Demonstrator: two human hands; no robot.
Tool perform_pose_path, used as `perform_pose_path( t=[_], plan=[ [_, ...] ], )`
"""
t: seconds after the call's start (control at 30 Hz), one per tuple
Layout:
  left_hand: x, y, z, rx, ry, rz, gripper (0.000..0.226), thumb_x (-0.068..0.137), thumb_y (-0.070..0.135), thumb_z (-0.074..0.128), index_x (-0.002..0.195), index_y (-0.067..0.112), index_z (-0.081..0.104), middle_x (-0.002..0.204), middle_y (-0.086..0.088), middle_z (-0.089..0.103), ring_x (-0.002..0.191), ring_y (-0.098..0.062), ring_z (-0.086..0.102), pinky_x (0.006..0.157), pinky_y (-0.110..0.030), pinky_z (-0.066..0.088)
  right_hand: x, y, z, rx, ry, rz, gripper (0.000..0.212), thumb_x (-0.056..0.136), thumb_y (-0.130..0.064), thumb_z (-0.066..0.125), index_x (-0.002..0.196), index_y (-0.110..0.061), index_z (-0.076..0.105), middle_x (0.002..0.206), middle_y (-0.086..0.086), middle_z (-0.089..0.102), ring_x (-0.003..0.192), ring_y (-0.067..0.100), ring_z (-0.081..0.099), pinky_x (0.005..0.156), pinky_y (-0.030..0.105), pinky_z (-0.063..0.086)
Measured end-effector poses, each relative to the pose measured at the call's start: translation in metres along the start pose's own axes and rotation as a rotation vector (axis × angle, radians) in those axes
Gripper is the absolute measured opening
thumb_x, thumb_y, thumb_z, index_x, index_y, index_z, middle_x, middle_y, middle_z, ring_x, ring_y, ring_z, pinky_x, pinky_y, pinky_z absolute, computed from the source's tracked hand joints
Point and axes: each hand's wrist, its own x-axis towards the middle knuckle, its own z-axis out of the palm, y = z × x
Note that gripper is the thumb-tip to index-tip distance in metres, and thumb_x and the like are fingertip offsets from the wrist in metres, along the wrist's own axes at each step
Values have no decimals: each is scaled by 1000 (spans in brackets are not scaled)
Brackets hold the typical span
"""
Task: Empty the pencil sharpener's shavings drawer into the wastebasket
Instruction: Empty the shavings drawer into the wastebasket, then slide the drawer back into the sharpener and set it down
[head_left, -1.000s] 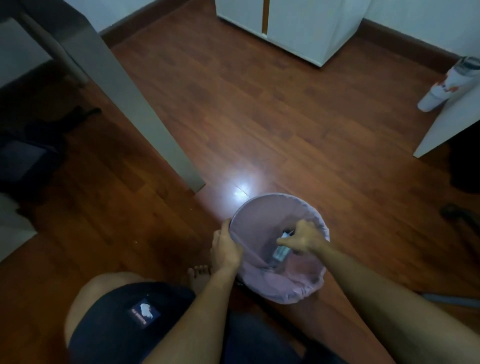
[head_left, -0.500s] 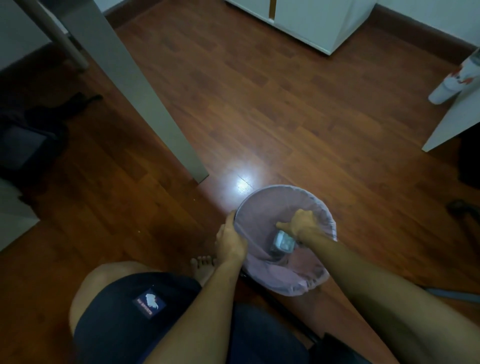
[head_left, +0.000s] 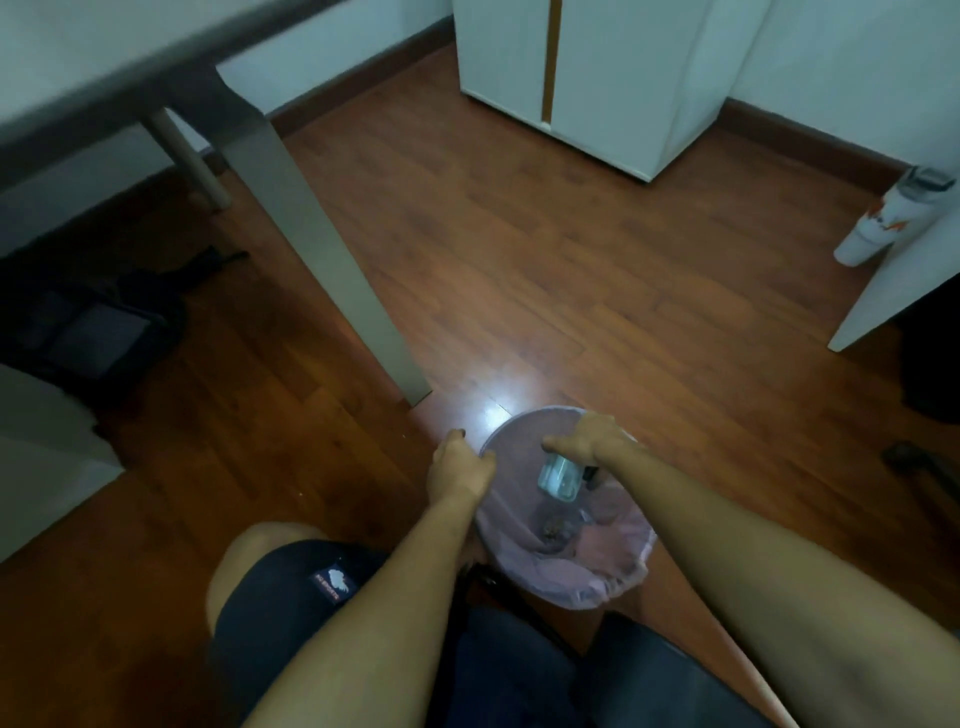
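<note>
A round wastebasket (head_left: 613, 584) lined with a pale purple bag stands on the wooden floor in front of my knees. My left hand (head_left: 457, 470) grips its left rim. Over the basket's opening my right hand (head_left: 592, 439) holds the small clear shavings drawer (head_left: 560, 475), which hangs tilted down below my fingers. A little heap of brown shavings (head_left: 553, 530) lies at the bottom of the bag under the drawer.
A grey table leg (head_left: 332, 270) stands just left of and behind the basket. A white cabinet (head_left: 613, 83) is at the far wall and a white bottle (head_left: 883, 221) at the right. A dark bag (head_left: 88, 327) lies under the table.
The view has tilted up, so the table and cabinet show more. My right hand has lifted slightly and turned the drawer downward; shavings now show in the bag. My left hand stays on the rim.
</note>
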Motion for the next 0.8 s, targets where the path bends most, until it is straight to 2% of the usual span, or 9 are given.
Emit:
perform_pose_path(
  t=[0.1, 0.17, 0.23, 0.27, 0.33, 0.53, 0.63, 0.8],
  plan=[
    [-6, 18, -27, -11, 41, 23, 59, 89, 30, 59, 142, 8, 44, 142, -17, 53, 129, -35, 51, 103, -40, 46, -23, -19, -22, 116, 26, -19, 65, 83, -50, 66, 106, 11, 66, 102, 25, 66, 62, 32, 64, 46, 32, 52],
    [-14, 29, -49, -16, 80, 66, 57, 89, 31, 57, 140, 8, 48, 141, -15, 55, 129, -33, 51, 104, -38, 44, -46, -34, -38, 162, 42, -42, 57, 82, -48, 66, 96, 7, 65, 90, 21, 66, 66, 34, 67, 52, 36, 58],
    [-21, 39, -69, -13, 104, 91, 54, 89, 33, 56, 137, 8, 52, 137, -14, 59, 128, -32, 53, 103, -36, 44, -63, -48, -52, 203, 60, -48, 56, 82, -51, 66, 91, 5, 64, 80, 19, 64, 57, 31, 65, 46, 33, 56],
    [-25, 44, -82, -13, 122, 106, 53, 89, 34, 56, 136, 9, 54, 134, -13, 61, 126, -32, 54, 103, -35, 44, -74, -56, -60, 207, 77, -64, 59, 82, -53, 66, 93, 5, 65, 84, 19, 65, 56, 30, 65, 44, 30, 53],
    [-37, 51, -106, -24, 162, 132, 52, 89, 36, 56, 133, 9, 57, 129, -12, 65, 124, -31, 56, 103, -34, 46, -95, -73, -74, 196, 96, -113, 63, 83, -57, 63, 99, 4, 67, 94, 20, 67, 65, 31, 66, 51, 30, 51],
    [-83, 65, -191, -47, 336, 221, 41, 88, 38, 58, 117, 11, 68, 121, -12, 70, 119, -30, 60, 99, -33, 48, -178, -130, -111, 307, 147, -262, 60, 81, -55, 66, 96, 3, 61, 100, 22, 63, 70, 36, 69, 55, 40, 61],
    [-111, 69, -235, -56, 426, 288, 36, 88, 37, 56, 107, 11, 72, 114, -13, 72, 114, -31, 62, 94, -33, 50, -216, -161, -124, 363, 182, -349, 57, 79, -52, 66, 99, 1, 61, 104, 22, 63, 77, 38, 72, 63, 46, 63],
    [-159, 55, -321, -70, 598, 345, 37, 92, 36, 53, 111, 10, 71, 117, -13, 71, 116, -30, 61, 94, -33, 46, -278, -226, -130, 368, 231, -529, 58, 73, -51, 67, 99, 1, 66, 107, 22, 65, 73, 38, 72, 60, 48, 62]
  ],
)
